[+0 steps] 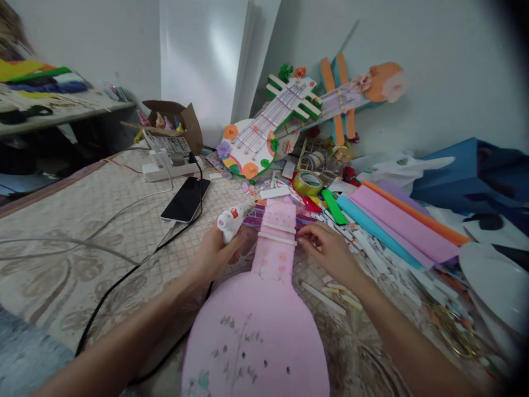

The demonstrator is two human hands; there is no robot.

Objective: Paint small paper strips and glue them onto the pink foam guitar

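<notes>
A pink cut-out shaped like a lute (pixel 256 325) lies in front of me, its round body toward me and its neck pointing away. Dark holes and drawn sprigs mark the body. Two thin white strips (pixel 278 234) run across the neck. My left hand (pixel 221 248) is closed around a white glue gun (pixel 232 218), whose nozzle points toward the neck's far end. On the other side, my right hand (pixel 326 245) has its fingertips pinched by the right end of the strips. What those fingertips hold, if anything, is too small to make out.
Two decorated paper instruments (pixel 264 132) lean at the back wall. A phone (pixel 187 198) with a cable lies left, near a power strip (pixel 165 168). Coloured paper rolls (pixel 405 220), yellow-green tape (pixel 308 183), paper scraps and gold-handled scissors (pixel 454 333) crowd the right. Cables cross the left side.
</notes>
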